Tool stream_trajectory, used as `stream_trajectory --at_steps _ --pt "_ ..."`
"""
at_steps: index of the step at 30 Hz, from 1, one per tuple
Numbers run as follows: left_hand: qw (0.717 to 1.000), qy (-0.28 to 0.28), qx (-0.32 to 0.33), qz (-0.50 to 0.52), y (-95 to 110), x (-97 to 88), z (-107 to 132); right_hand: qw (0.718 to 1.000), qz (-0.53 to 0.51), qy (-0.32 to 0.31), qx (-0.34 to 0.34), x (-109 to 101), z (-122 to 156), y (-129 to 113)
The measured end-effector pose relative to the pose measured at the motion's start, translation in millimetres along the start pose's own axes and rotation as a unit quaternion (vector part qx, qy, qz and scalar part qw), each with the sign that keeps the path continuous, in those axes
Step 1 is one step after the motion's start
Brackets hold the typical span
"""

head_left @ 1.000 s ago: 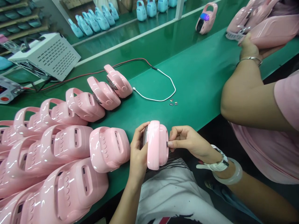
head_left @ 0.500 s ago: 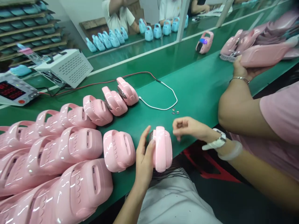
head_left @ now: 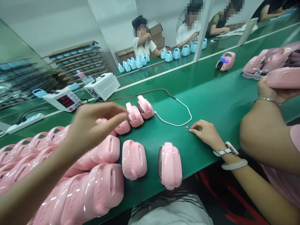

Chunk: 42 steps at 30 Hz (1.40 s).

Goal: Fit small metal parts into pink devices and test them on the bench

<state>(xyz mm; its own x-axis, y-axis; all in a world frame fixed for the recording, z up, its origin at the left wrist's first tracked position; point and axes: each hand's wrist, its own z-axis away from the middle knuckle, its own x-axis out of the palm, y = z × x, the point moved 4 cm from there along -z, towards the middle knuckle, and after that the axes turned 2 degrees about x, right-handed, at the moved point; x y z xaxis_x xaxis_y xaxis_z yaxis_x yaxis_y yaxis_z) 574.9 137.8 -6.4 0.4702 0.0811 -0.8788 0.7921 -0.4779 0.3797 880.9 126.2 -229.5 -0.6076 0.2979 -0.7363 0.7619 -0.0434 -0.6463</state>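
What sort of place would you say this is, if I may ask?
Most likely a factory assembly or testing line: rows of matching pink units on a long green bench, similar blue units beyond, and a lit red display.

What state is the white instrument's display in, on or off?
On: the display shows glowing red characters, too small to read reliably.

Your left hand (head_left: 99, 125) is blurred, and with its forearm (head_left: 39, 178) it hides part of the pink units (head_left: 110, 150) behind; the left edge cuts off the forearm and some units. The tiny pieces (head_left: 187, 130) at your right fingers (head_left: 195, 132) are too small to identify, and you can't tell whether one is gripped. The right edge crops your co-worker's pink case (head_left: 284, 78).
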Motion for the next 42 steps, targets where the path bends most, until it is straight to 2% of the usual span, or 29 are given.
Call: stream_trajectory --at_steps 1,3,4,5,7,9,11,14,17,19,21,25,28,31,34,37,40,42 --pt "0.999 -0.042 -0.022 0.001 -6 12.3 -25 1.000 -0.008 0.001 0.009 0 -1 0" --pt "0.979 -0.165 -0.123 0.009 -23 52.0 -71 0.999 -0.026 0.001 0.030 -1 -2 0" --pt "0.967 -0.187 -0.172 -0.014 -31 70.7 -91 0.998 -0.045 -0.002 0.041 -2 -1 -1" --pt "0.957 -0.192 -0.215 -0.045 -39 87.1 -109 0.995 -0.080 -0.008 0.056 -4 2 -3" --pt "0.950 -0.194 -0.222 -0.106 -46 111.8 -132 0.976 -0.193 -0.043 0.087 -6 12 -8" --pt "0.952 -0.181 -0.203 -0.143 -48 122.4 -139 0.942 -0.303 -0.112 0.091 -8 30 -22" --pt "0.956 -0.168 -0.179 -0.162 -48 121.9 -129 0.921 -0.329 -0.203 0.035 -11 52 -43" --pt "0.964 -0.157 -0.090 -0.197 -38 114.6 -101 0.923 -0.222 -0.295 -0.113 -19 83 -76" --pt "0.965 -0.202 -0.031 -0.167 -24 114.5 -68 0.923 -0.092 -0.295 -0.231 -26 98 -97" --pt "0.961 -0.246 -0.031 -0.125 -17 115.8 -47 0.916 -0.028 -0.282 -0.283 -28 102 -104" --pt "0.959 -0.265 -0.015 -0.099 -12 111.9 -30 0.912 0.020 -0.263 -0.314 -28 104 -107" --pt "0.961 -0.254 0.008 -0.106 -14 80.0 -5 0.916 0.078 -0.214 -0.331 -26 109 -109" --pt "0.948 -0.258 -0.028 -0.183 -26 44.7 21 0.921 0.127 -0.157 -0.334 -25 118 -110" --pt "0.936 -0.295 -0.066 -0.182 -37 21.0 53 0.923 0.172 -0.117 -0.324 -26 125 -111" --pt "0.929 -0.344 -0.071 -0.119 -48 17.3 76 0.917 0.191 -0.108 -0.334 -27 129 -114" --pt "0.919 -0.388 -0.025 -0.061 -54 25.6 87 0.915 0.202 -0.104 -0.332 -27 131 -113" --pt "0.907 -0.401 0.060 -0.114 -53 34.8 91 0.919 0.226 -0.108 -0.303 -25 136 -108" --pt "0.895 -0.384 0.139 -0.179 -47 40.1 93 0.919 0.242 -0.109 -0.292 -25 139 -108"
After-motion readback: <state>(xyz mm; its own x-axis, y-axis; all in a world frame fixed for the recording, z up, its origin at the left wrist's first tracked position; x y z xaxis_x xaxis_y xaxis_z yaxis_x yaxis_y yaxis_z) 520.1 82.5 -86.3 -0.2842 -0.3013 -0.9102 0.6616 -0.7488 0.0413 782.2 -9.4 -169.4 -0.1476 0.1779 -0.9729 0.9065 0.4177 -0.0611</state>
